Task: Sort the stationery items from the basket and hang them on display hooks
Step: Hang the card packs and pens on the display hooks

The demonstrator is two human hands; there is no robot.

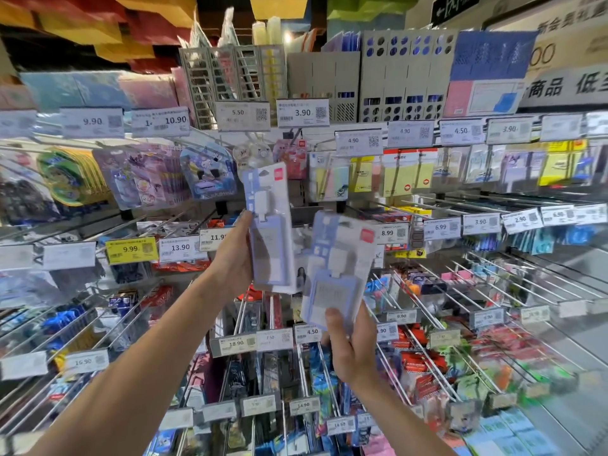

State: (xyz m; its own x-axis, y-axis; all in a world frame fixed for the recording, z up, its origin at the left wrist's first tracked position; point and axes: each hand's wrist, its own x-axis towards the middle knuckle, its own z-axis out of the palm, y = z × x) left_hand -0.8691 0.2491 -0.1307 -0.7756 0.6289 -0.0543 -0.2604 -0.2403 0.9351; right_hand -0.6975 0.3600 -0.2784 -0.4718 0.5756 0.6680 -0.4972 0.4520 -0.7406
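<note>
My left hand grips a pale blue badge-holder pack by its left edge and holds it upright in front of the hook wall. The pack's top reaches up among the hanging items of the upper hook row. My right hand pinches a second, matching badge-holder pack at its lower edge, tilted a little to the right, lower and to the right of the first. The basket is not in view.
Several rows of metal display hooks with price tags fill the wall. Sticky notes hang upper right, character stationery upper left, pens and clips below. File holders stand on the top shelf.
</note>
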